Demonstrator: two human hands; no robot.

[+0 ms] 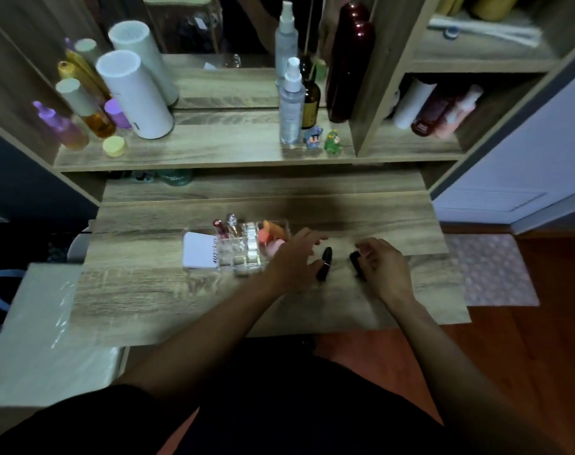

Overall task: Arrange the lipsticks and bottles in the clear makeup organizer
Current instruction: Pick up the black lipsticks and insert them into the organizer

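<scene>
The clear makeup organizer sits mid-desk. It holds two upright lipsticks at its back, a white box on the left and orange and pink sponges on the right. My left hand hovers just right of the organizer, fingers spread, its thumb touching a black lipstick that lies on the desk. My right hand curls around a second black lipstick further right.
The wooden desk has a raised shelf behind with a clear spray bottle, a white cylinder, purple and amber bottles, two small figurines and a dark red bottle. A pale stool stands at the left.
</scene>
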